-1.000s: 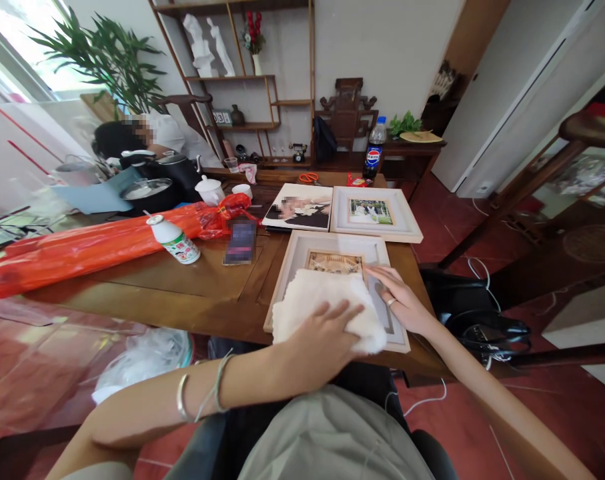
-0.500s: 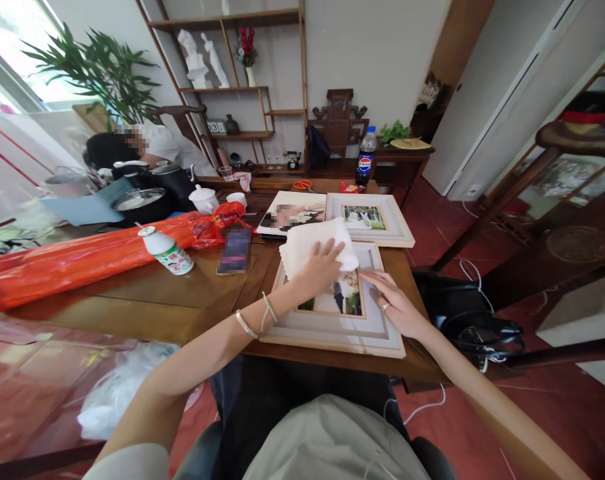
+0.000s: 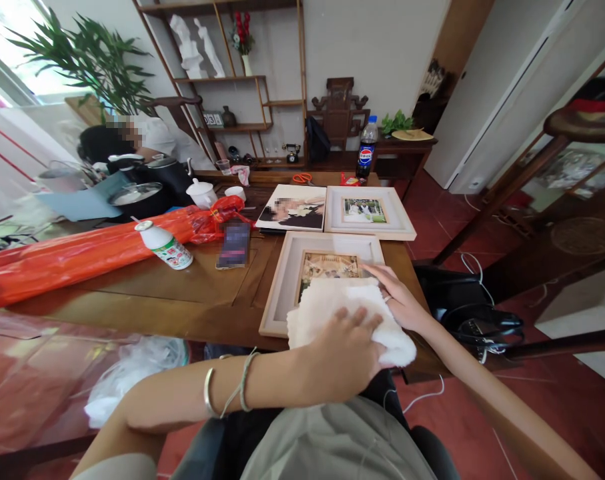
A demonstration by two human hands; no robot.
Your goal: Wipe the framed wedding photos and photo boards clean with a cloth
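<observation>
While L hand [image 3: 339,353] lies on cloth [image 3: 319,303], fingers apart, frame [image 3: 327,263] lies mostly fwd; R hand [image 3: 401,300], unclenched, on its R.

Reference: near frame [image 3: 288,287]. Passage available at 9 o'clock, across table [image 3: 207,297]. Obstructions: phone [image 3: 233,245] and bottle [image 3: 165,245] at 10; photo [image 3: 295,208] at 12; second frame [image 3: 369,212] at 1; right hand [image 3: 398,299] at 3; left hand [image 3: 339,357] and cloth [image 3: 327,305] at 5 to 6.
</observation>
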